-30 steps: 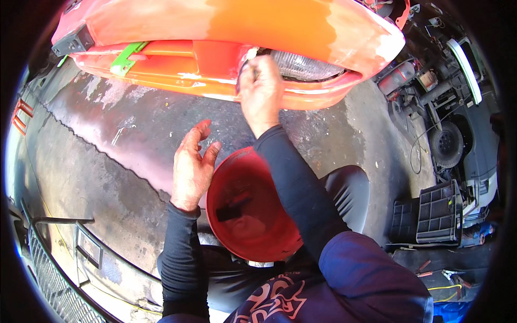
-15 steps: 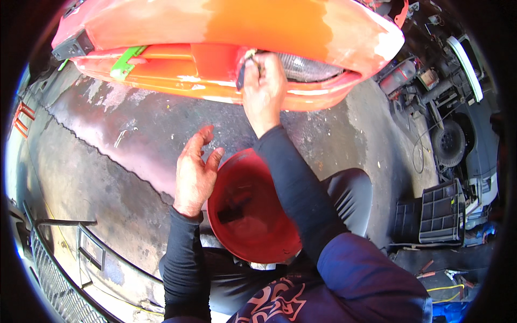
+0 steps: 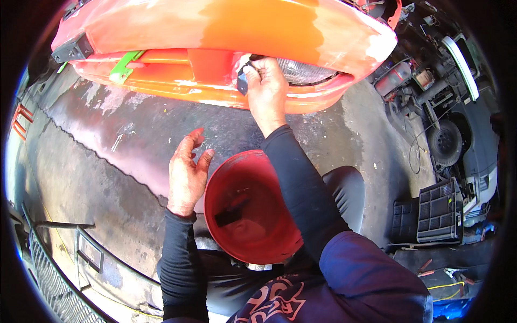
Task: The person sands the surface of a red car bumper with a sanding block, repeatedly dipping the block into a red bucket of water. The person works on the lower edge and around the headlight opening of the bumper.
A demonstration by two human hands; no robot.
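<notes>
My right hand (image 3: 267, 90) is closed on a small folded dark piece of sandpaper (image 3: 242, 82), held against the orange front end of a car (image 3: 161, 27) beside the inner corner of its headlight (image 3: 307, 71). Part of the sandpaper is hidden by the fingers. Over the floor, away from the car, my left hand (image 3: 187, 175) hangs open, thumb apart from the fingers and nothing in it. Between my forearms sits a red basin (image 3: 215, 191), with a dark flat piece (image 3: 232, 212) lying inside.
A green strip (image 3: 125, 65) is fixed across the bumper opening at left. Black plastic crates (image 3: 439, 210) stand at right, below a vehicle wheel (image 3: 446, 142) and a red-and-grey cylinder (image 3: 393, 79). At lower left is a metal mesh frame (image 3: 62, 285).
My right hand has shifted slightly down and right at the headlight corner, and more of the dark sandpaper shows. My left hand has drifted a little left, away from the basin.
</notes>
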